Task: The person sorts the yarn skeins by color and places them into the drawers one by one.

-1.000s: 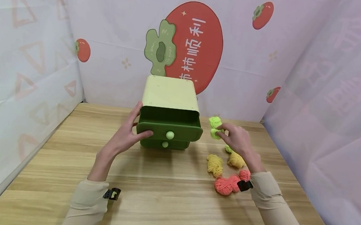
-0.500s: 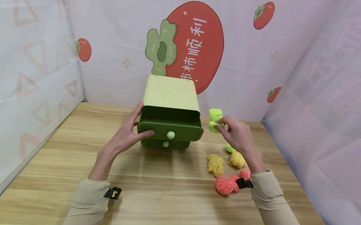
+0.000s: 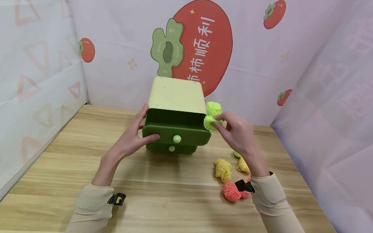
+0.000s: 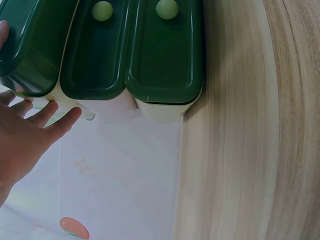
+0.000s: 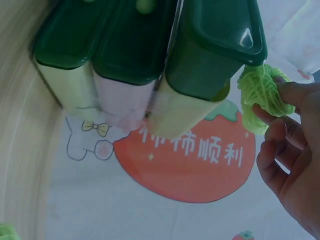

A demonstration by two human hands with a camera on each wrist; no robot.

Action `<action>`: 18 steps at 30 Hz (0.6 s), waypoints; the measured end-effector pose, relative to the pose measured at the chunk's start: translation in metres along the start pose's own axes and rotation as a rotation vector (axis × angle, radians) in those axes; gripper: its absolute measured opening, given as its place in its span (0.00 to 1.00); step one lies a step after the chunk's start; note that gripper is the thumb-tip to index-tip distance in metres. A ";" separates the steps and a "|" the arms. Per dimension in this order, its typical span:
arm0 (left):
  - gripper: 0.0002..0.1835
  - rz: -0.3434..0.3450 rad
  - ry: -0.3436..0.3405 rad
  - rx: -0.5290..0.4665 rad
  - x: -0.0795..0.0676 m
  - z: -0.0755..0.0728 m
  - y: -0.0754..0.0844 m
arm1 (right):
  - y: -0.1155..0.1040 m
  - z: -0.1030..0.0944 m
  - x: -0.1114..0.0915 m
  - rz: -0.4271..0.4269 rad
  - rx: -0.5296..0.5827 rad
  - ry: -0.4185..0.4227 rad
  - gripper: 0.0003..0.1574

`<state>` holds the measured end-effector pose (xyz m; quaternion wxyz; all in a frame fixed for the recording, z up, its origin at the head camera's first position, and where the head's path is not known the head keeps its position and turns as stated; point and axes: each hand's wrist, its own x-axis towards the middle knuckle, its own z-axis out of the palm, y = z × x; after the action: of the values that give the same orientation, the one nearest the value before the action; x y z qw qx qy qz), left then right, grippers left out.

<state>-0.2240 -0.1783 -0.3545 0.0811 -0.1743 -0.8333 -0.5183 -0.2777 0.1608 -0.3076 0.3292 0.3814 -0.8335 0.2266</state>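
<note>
A small cream cabinet with green drawers stands on the table; its top drawer is pulled out, with dark space visible inside. My left hand rests against the cabinet's left side, its thumb lying on the drawer front. In the left wrist view, the fingers of that hand spread beside the cabinet. My right hand pinches bright green yarn in two lumps between thumb and fingers. The yarn hangs at the right end of the pulled-out drawer, as the right wrist view also shows the green yarn beside it.
Right of the cabinet lie yellow yarn, more yellow yarn and red yarn balls, partly behind my right wrist. Another bit of green yarn peeks out there. Printed cloth walls enclose the wooden table.
My right hand has carried the green yarn up and to the left, from beside the cabinet to the drawer's right end. My left hand has stayed on the cabinet and drawer.
</note>
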 end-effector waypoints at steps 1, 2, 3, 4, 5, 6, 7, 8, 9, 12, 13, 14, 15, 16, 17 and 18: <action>0.55 -0.001 0.000 -0.001 0.000 0.000 0.000 | -0.003 0.001 0.003 -0.012 0.005 0.010 0.09; 0.55 -0.002 0.001 0.000 0.000 0.000 0.000 | -0.006 0.002 0.006 -0.024 0.008 0.018 0.09; 0.55 -0.001 0.001 0.000 0.000 0.000 0.000 | -0.009 0.003 0.009 -0.034 0.014 0.024 0.09; 0.55 0.001 0.001 -0.002 0.000 0.000 0.000 | -0.011 0.004 0.012 -0.041 0.020 0.029 0.09; 0.55 0.002 0.000 -0.002 0.000 0.000 0.000 | -0.013 0.006 0.015 -0.045 0.021 0.032 0.08; 0.55 0.004 -0.002 -0.002 0.000 0.000 0.000 | -0.015 0.007 0.017 -0.052 0.023 0.032 0.08; 0.55 0.005 -0.003 -0.004 0.000 0.000 0.000 | -0.017 0.009 0.019 -0.056 0.025 0.034 0.08; 0.55 0.006 -0.002 -0.003 0.000 0.000 0.000 | -0.020 0.010 0.022 -0.062 0.027 0.032 0.08; 0.55 0.006 -0.002 -0.005 0.000 -0.001 0.000 | -0.022 0.012 0.024 -0.068 0.032 0.030 0.08; 0.55 0.006 0.003 -0.006 0.001 -0.002 0.000 | -0.029 0.018 0.031 -0.085 0.050 0.024 0.08; 0.55 0.005 0.007 -0.006 0.001 -0.002 -0.001 | -0.031 0.019 0.033 -0.088 0.060 0.023 0.08; 0.55 0.003 0.009 -0.004 0.001 -0.002 0.000 | -0.034 0.021 0.036 -0.091 0.068 0.022 0.08; 0.55 0.002 0.011 -0.005 0.001 -0.002 0.000 | -0.037 0.023 0.038 -0.093 0.077 0.022 0.08; 0.55 0.000 0.011 -0.005 0.001 -0.002 0.000 | -0.040 0.025 0.040 -0.094 0.083 0.021 0.09; 0.55 -0.002 0.011 -0.005 0.001 -0.002 0.000 | -0.042 0.027 0.042 -0.094 0.085 0.018 0.09; 0.55 -0.003 0.013 -0.007 0.001 -0.002 0.000 | -0.045 0.029 0.044 -0.094 0.086 0.013 0.09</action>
<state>-0.2251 -0.1802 -0.3535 0.0852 -0.1700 -0.8313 -0.5222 -0.2748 0.0936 -0.2896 0.3284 0.4326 -0.8019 0.2490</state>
